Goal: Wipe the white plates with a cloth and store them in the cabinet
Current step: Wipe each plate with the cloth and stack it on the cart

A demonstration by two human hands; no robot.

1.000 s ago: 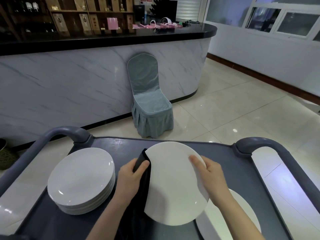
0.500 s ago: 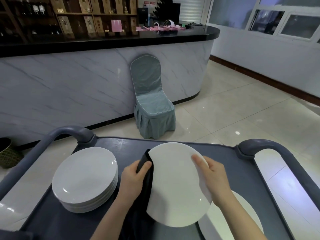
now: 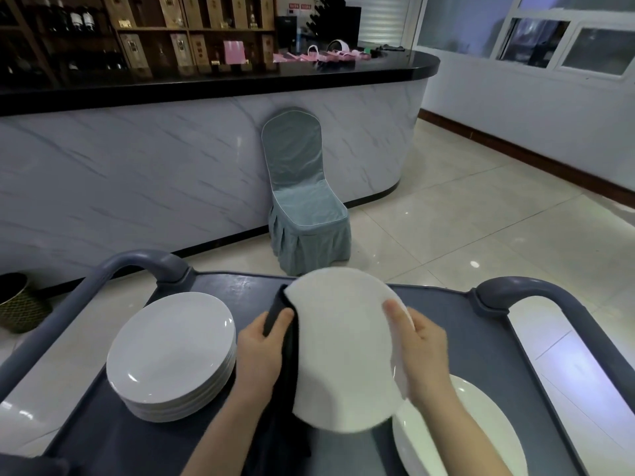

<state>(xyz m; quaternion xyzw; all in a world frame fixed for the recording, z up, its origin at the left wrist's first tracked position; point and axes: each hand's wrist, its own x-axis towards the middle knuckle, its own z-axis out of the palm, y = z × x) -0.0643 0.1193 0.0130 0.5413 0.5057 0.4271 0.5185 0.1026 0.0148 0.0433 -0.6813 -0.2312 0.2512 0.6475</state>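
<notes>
I hold a white plate [image 3: 343, 352] tilted up above the grey cart [image 3: 481, 338]. My right hand [image 3: 424, 348] grips its right rim, fingers over the face. My left hand [image 3: 261, 348] presses a dark cloth [image 3: 287, 355] against the plate's left edge; the cloth hangs down behind the plate. A stack of several white plates [image 3: 171, 352] sits on the cart's left side. Another white plate [image 3: 481, 431] lies flat at the cart's near right, partly hidden by my right forearm. No cabinet is in view.
The cart has grey curved handles at the left [image 3: 137, 266] and right [image 3: 536, 293]. A chair in a grey-blue cover [image 3: 302, 201] stands beyond the cart against a marble-fronted bar counter [image 3: 137, 173]. A dark woven basket [image 3: 17, 304] sits on the floor at left.
The plate and both hands have shifted slightly with the view; the left hand with the cloth has slid a little along the plate's left edge. The stacks have not moved.
</notes>
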